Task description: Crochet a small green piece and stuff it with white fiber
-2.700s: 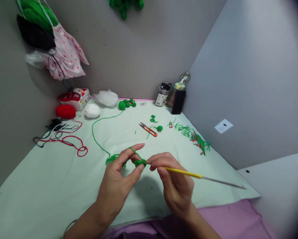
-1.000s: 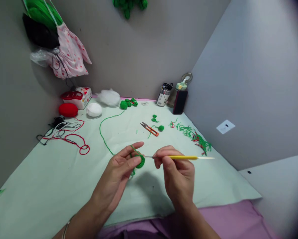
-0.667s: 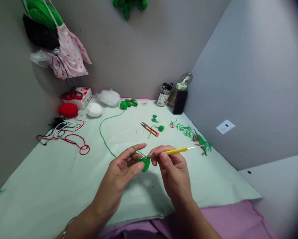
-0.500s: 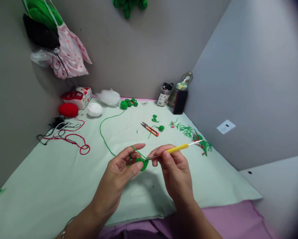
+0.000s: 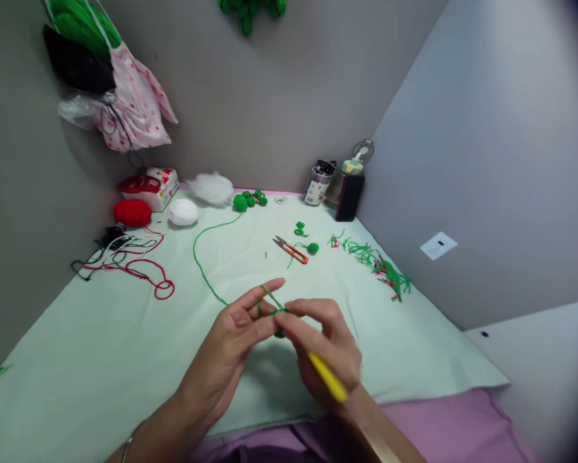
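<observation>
My left hand (image 5: 240, 331) pinches a small green crochet piece (image 5: 279, 334), mostly hidden behind the fingers. Green yarn (image 5: 272, 297) loops over its raised index finger and trails back across the table to a green yarn ball (image 5: 240, 203). In my right hand (image 5: 330, 341) is a crochet hook with a yellow handle (image 5: 328, 376), held across the palm and pointing back toward the wrist. The right thumb and index finger meet at the top of the green piece, touching it or its yarn. The hook's metal tips are hidden or blurred.
Orange thread snips (image 5: 291, 249) lie beyond my hands beside a small green ball (image 5: 312, 248). Yarn scraps (image 5: 378, 263) are scattered at right. Red yarn (image 5: 133, 213), white yarn (image 5: 183, 212) and tangled strands sit left. A pen holder (image 5: 317, 183) and a phone (image 5: 350, 198) stand at the back.
The yellow hook has swung from pointing right to pointing down toward my right wrist. My right fingers have moved left onto the green piece, now covering more of it.
</observation>
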